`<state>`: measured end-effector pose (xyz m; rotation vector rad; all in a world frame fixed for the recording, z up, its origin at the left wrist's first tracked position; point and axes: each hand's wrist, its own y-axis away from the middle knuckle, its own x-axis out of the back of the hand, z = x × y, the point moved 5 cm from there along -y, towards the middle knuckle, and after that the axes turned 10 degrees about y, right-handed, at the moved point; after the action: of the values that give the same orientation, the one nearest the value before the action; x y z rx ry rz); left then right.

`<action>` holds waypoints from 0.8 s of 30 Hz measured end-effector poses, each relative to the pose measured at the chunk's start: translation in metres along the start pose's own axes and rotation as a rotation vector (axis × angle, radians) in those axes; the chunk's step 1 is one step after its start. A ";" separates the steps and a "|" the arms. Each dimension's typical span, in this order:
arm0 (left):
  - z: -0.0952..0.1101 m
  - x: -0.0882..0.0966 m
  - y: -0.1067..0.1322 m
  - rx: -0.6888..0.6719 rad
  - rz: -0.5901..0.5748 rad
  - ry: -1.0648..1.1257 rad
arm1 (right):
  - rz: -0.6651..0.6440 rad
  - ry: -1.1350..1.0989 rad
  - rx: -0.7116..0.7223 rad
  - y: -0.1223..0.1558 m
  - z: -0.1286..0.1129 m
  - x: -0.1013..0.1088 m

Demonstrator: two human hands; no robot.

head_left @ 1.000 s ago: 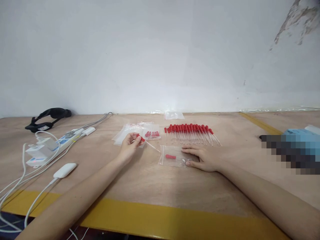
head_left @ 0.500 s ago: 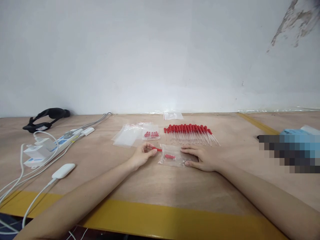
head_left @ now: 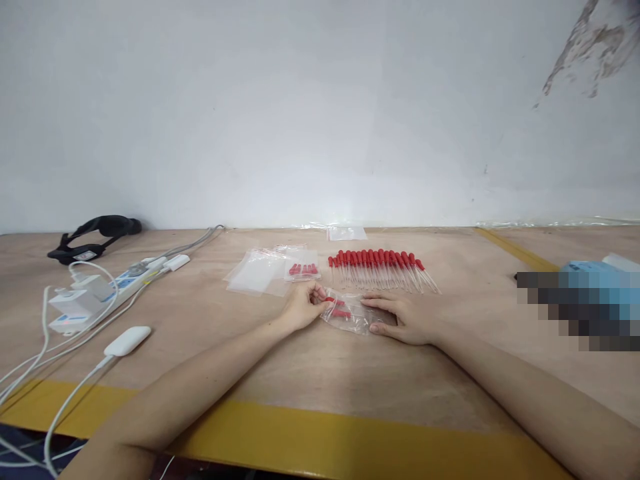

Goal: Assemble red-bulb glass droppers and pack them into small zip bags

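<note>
My left hand [head_left: 303, 307] pinches a red rubber dropper bulb [head_left: 334, 301] between thumb and fingers, at the left end of a clear zip bag [head_left: 359, 324]. The bulb's tip reaches into the bag's mouth; whether a glass tube is attached to it, I cannot tell. A second red bulb [head_left: 341, 313] lies inside the bag. At the bag's right end my right hand [head_left: 407, 320] rests on the table, thumb and fingers apart, fingertips touching the bag. Beyond it lies a row of glass droppers [head_left: 377, 260] with red bulbs, side by side.
A bag of several red bulbs [head_left: 303, 269] sits by flat empty zip bags [head_left: 255, 272]. Left stand a power strip [head_left: 123, 277] with chargers and cables, a white case [head_left: 127, 341] and a black headset strap [head_left: 95, 239]. A blue package [head_left: 590, 275] is at right.
My left hand has moved right and brought the bulb into the bag's mouth. The bag's left end has bulged and creased. My right hand has stayed in place.
</note>
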<state>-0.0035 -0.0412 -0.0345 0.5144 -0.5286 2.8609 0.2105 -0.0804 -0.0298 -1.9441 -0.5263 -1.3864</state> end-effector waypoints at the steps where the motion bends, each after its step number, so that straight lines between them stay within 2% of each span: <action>1: 0.001 -0.001 0.001 0.002 0.008 -0.027 | 0.004 0.006 0.002 0.000 0.000 0.000; 7: 0.007 -0.006 0.008 0.021 -0.013 -0.116 | 0.118 0.048 0.013 0.001 -0.002 0.005; 12: 0.011 -0.013 0.013 -0.024 -0.243 0.012 | 0.077 0.047 0.010 0.002 -0.003 0.003; 14: 0.012 -0.013 0.014 -0.041 -0.290 0.035 | 0.071 0.057 0.004 0.001 -0.002 0.002; 20: 0.015 -0.009 0.011 -0.080 -0.207 0.000 | 0.186 0.070 -0.085 0.000 0.004 0.004; 24: 0.014 -0.005 0.011 -0.084 -0.184 -0.020 | 0.173 0.022 -0.056 0.002 0.003 0.007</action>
<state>0.0025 -0.0575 -0.0271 0.5475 -0.5708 2.6494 0.2160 -0.0801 -0.0243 -1.9662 -0.3032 -1.3237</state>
